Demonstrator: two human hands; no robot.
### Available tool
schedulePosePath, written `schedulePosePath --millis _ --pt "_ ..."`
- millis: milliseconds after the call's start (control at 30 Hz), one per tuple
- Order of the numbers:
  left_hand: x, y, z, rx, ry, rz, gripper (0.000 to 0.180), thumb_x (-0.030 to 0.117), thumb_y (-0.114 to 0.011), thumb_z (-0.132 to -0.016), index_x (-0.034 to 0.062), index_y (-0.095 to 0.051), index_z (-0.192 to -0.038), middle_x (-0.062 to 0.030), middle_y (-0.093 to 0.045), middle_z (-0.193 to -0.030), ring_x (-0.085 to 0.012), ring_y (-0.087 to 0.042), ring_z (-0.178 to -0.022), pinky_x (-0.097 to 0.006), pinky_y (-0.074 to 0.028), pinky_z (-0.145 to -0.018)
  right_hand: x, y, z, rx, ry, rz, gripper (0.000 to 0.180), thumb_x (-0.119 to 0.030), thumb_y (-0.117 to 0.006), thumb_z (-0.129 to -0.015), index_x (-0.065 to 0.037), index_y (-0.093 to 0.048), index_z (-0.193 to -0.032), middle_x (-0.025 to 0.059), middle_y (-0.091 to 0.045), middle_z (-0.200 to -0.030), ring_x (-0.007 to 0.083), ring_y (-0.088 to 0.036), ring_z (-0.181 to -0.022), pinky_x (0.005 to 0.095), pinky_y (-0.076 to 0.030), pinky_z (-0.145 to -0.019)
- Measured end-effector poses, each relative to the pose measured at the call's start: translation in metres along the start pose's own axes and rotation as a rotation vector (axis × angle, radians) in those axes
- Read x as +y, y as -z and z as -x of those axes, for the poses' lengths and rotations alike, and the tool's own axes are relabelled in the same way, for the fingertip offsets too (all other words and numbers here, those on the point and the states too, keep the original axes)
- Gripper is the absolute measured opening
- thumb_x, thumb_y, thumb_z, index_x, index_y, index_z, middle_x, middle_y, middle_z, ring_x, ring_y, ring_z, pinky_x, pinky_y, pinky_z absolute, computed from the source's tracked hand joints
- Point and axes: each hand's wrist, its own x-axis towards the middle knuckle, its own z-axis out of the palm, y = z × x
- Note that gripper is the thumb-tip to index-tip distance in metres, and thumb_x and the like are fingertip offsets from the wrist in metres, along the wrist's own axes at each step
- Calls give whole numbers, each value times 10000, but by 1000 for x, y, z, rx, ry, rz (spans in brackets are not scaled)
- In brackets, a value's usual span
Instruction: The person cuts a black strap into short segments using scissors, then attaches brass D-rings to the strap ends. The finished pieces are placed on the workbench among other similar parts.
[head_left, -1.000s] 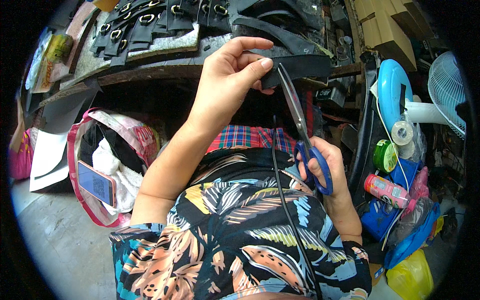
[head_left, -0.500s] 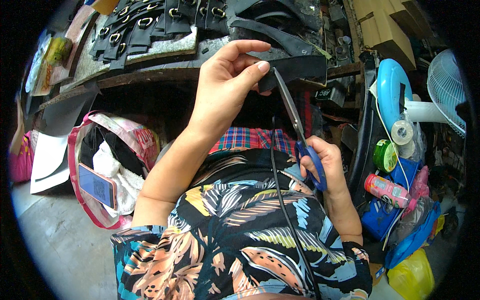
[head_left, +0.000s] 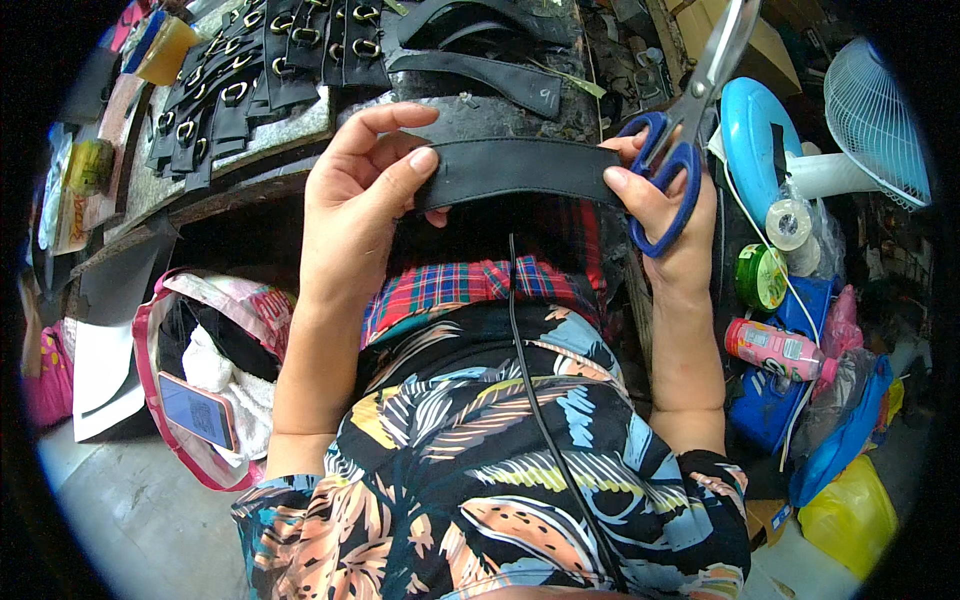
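Note:
A curved black leather-like strap (head_left: 525,170) with stitched edges is stretched level between my two hands, above my lap. Its left end is pinched between the thumb and fingers of my left hand (head_left: 355,210). My right hand (head_left: 680,235) pinches the other end with thumb and fingertip. That same hand also carries blue-handled scissors (head_left: 690,190), whose metal blades point up and away to the right, clear of the strap. The blades look closed together.
Black straps with metal rings (head_left: 290,45) lie in rows on the workbench, beside more curved black pieces (head_left: 480,80). At left, a bag (head_left: 150,400) holds a phone (head_left: 195,410) and white cloth. A fan (head_left: 870,120), pink bottle (head_left: 770,350) and green container (head_left: 762,278) stand right.
The scissors have swung up and away from the strap's left end. My right hand has risen and taken the strap's right end; my left hand has shifted left and slightly down.

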Motion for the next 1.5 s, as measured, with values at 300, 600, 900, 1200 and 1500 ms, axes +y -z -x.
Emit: schedulePosePath --millis 300,600,900,1200,1500 --pt "16 -25 5 -235 -652 -1120 428 104 -782 -772 14 -664 -1174 -165 -657 -1165 -335 -625 -1044 -376 -496 -917 -8 -28 2 -60 -66 -202 332 -66 -775 -761 -45 -585 -1032 32 -634 -927 105 -606 -835 246 -482 -808" --pt "4 2 -8 -28 34 -429 219 123 -682 -886 -52 -683 -1019 -32 -678 -831 -70 -581 -774 -235 -479 -704 7 -4 23 -407 -294 106 411 -178 -858 -768 -26 -543 -984 -9 -584 -731 58 -547 -652 216 -448 -602" --pt "-5 5 -10 -2 -121 -516 211 134 -663 -913 -49 -679 -1017 -50 -682 -841 -76 -590 -787 -241 -481 -723 16 19 60 -548 -337 269 481 -329 -815 -768 13 -565 -995 47 -620 -695 87 -578 -665 247 -472 -638" --pt "6 -3 -9 86 -323 -784 176 140 -666 -911 -22 -679 -977 -148 -676 -789 -209 -653 -689 -313 -502 -646 18 17 55 -536 -352 199 396 -262 -800 -809 -1 -558 -982 39 -613 -711 53 -533 -675 238 -449 -613" --pt "2 7 -9 10 -230 -597 227 167 -654 -945 -49 -678 -1011 -37 -668 -803 -77 -553 -721 -254 -472 -660 19 14 57 -578 -344 86 509 -421 -814 -813 -7 -561 -965 -5 -574 -746 47 -540 -655 217 -428 -572"
